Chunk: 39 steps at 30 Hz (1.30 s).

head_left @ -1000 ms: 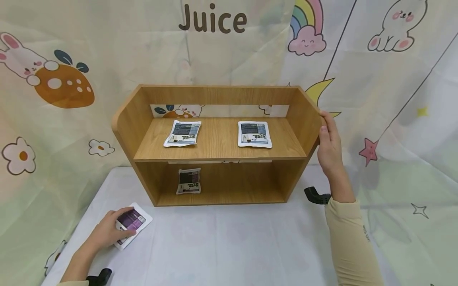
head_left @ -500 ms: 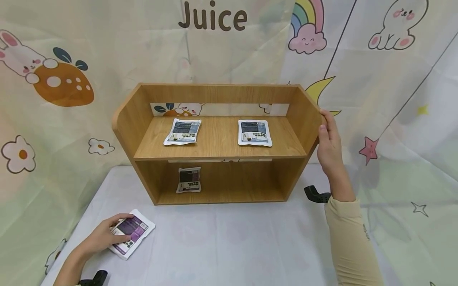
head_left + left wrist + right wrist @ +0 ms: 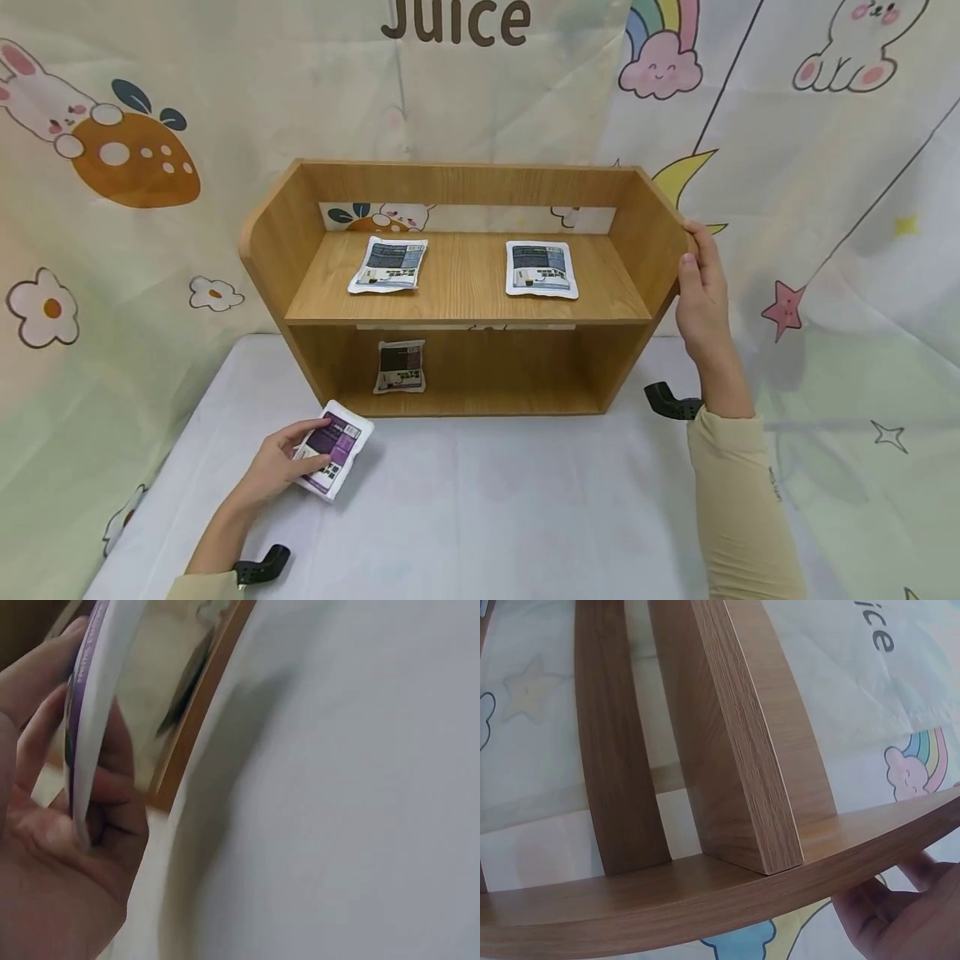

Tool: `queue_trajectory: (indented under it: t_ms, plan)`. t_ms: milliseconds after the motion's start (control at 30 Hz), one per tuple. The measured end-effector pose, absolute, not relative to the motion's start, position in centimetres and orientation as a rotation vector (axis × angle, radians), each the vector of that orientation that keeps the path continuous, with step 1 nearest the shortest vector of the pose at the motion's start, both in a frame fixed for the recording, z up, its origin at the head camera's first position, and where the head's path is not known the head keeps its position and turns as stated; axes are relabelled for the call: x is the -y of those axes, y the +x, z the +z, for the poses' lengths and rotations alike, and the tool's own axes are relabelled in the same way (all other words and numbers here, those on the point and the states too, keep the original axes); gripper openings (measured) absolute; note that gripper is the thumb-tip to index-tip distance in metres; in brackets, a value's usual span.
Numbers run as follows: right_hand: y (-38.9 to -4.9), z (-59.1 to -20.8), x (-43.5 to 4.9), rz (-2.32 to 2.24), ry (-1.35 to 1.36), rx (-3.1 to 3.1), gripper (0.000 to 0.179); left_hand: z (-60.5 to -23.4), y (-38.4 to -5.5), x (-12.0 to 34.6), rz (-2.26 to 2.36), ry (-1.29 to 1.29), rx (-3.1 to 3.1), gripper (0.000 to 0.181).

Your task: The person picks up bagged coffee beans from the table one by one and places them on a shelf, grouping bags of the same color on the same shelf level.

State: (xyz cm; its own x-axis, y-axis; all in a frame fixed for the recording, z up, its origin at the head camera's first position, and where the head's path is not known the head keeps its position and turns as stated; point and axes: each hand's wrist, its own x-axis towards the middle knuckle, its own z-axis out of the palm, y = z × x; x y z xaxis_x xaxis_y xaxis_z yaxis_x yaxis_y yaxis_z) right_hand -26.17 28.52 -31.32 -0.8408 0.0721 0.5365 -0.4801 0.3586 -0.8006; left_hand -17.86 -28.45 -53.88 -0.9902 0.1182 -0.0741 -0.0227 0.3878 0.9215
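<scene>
My left hand pinches a white pouch with a purple label between thumb and fingers. The pouch is tilted and throws a shadow on the white table, in front of the shelf's lower left corner. From the left wrist view, the pouch shows edge-on, with fingers on both its faces. On the other side, my right hand rests against the outside of the right panel of a two-tier wooden shelf. In the right wrist view its fingers lie along the panel's outer face.
Two pouches with blue labels, one at left and one at right, lie on the upper tier. A dark-labelled pouch is at the left of the lower tier. A printed cloth backdrop hangs behind the white table.
My left hand has carried the purple pouch up and right, from the table's left side toward the shelf. My right hand stays at the shelf's side panel. The head view has shifted slightly.
</scene>
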Motion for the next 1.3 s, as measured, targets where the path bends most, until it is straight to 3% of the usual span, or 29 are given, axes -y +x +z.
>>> queue_trajectory:
  t_ms: [667, 1300]
  plan:
    - [-26.5, -31.3, -28.8, 1.552, 0.349, 2.093, 0.041, -54.1, -22.8, 15.5, 1.987, 0.074, -2.368, 0.066]
    - [-26.4, -31.3, -28.7, 1.557, 0.29, 2.141, 0.041, -53.8, -27.7, 7.5, 2.063, 0.168, -2.43, 0.052]
